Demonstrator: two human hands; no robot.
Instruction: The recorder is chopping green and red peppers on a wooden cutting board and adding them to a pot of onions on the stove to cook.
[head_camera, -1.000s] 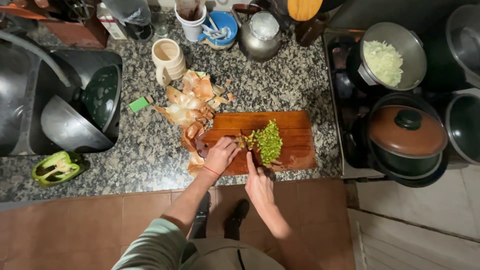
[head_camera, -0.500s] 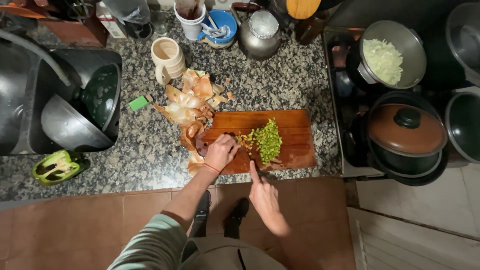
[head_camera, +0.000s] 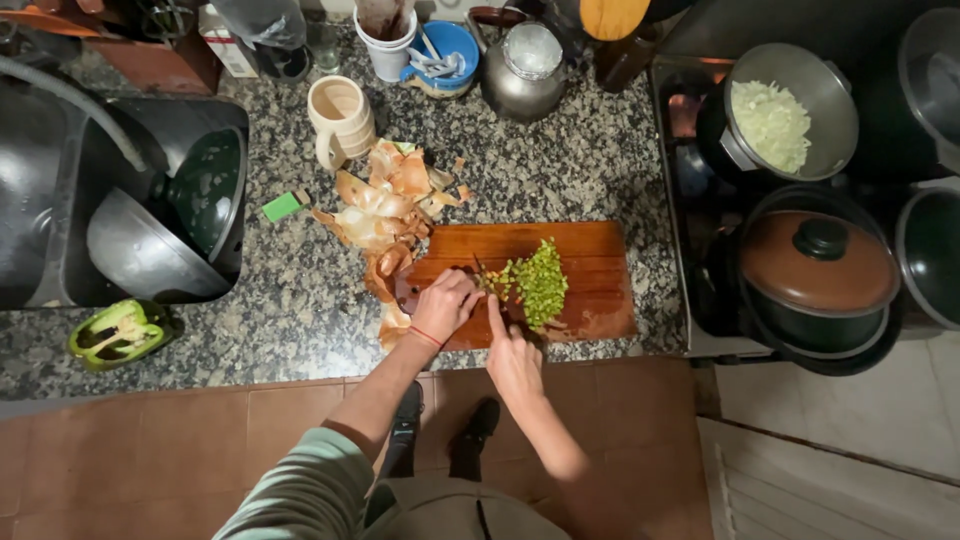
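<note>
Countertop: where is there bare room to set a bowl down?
Bare granite lies between the kettle and the cutting board, and below the sink, between the halved green pepper and the onion skins. The back edge by the mug is crowded.

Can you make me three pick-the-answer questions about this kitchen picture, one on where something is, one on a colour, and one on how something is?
1. Where is the pile of chopped green bits?
A. on the wooden cutting board
B. in the sink
C. on the floor

2. What colour is the pepper half at the counter's edge?
A. red
B. green
C. yellow

3. How is the dark pot nearest the board?
A. tipped over
B. open
C. covered by a lid

Answers: 1 A, the bits lie on the board by the left hand and right hand. 2 B, it is bright green. 3 C, a brown lid with a knob sits on it.
</note>
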